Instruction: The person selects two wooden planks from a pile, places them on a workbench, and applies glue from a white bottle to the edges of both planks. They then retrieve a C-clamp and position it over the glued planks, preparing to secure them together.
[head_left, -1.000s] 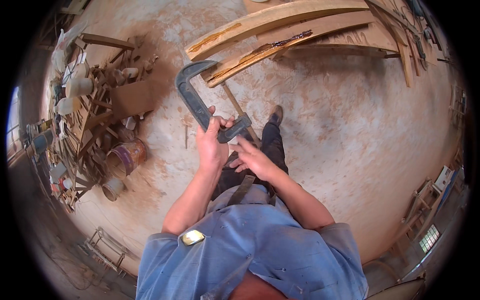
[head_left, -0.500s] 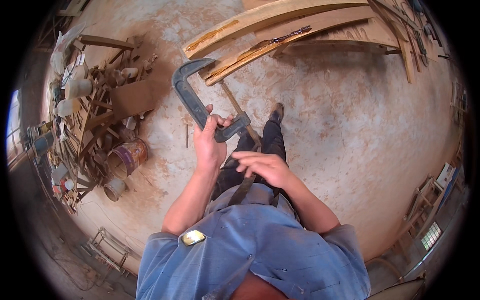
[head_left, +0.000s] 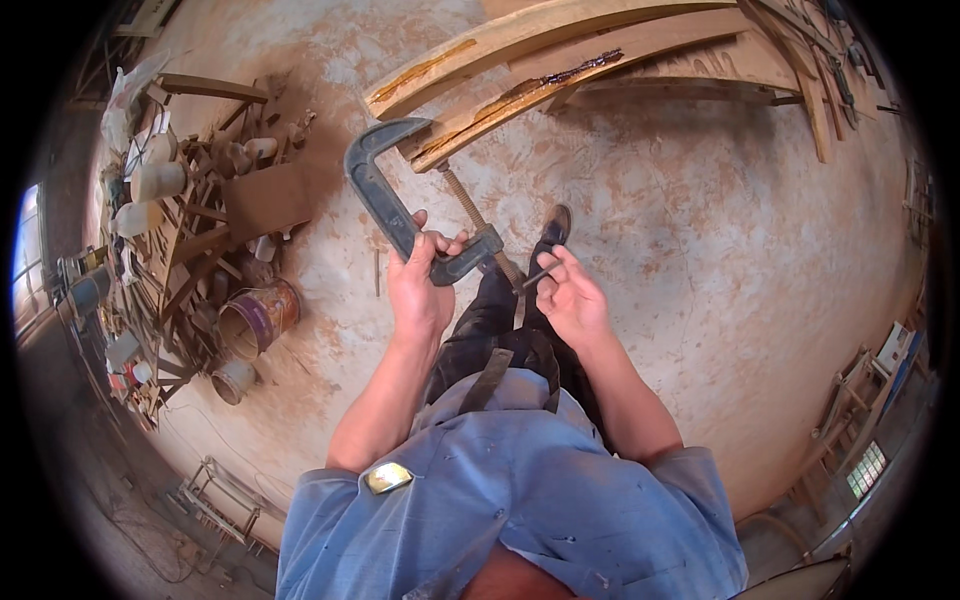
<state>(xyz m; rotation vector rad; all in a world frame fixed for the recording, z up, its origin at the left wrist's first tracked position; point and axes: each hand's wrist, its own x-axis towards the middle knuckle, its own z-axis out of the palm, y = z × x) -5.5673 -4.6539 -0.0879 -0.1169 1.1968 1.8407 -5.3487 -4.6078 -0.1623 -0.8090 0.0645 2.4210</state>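
A dark C-clamp [head_left: 378, 190] spans the near left end of a wooden beam [head_left: 445, 147] smeared with brown glue. Its upper jaw reaches over the wood, and the tip of its threaded screw [head_left: 463, 197] meets the underside. My left hand [head_left: 422, 280] is wrapped around the lower part of the clamp's frame. At the bottom of the screw, a thin handle bar [head_left: 538, 278] sticks out to the right. My right hand [head_left: 574, 305] has its curled fingers and thumb about the outer end of that bar.
A second curved beam [head_left: 540, 45] lies just beyond the clamped one. To the left stands a cluttered wooden rack [head_left: 185, 235] with plastic jars, and beside it an open bucket [head_left: 258, 318] lies tipped. More boards [head_left: 815, 110] lean at the far right.
My right hand has swung right and upward from beside the screw's lower end, palm turning up, to the handle bar, which now points right. My left hand and the clamp have stayed put.
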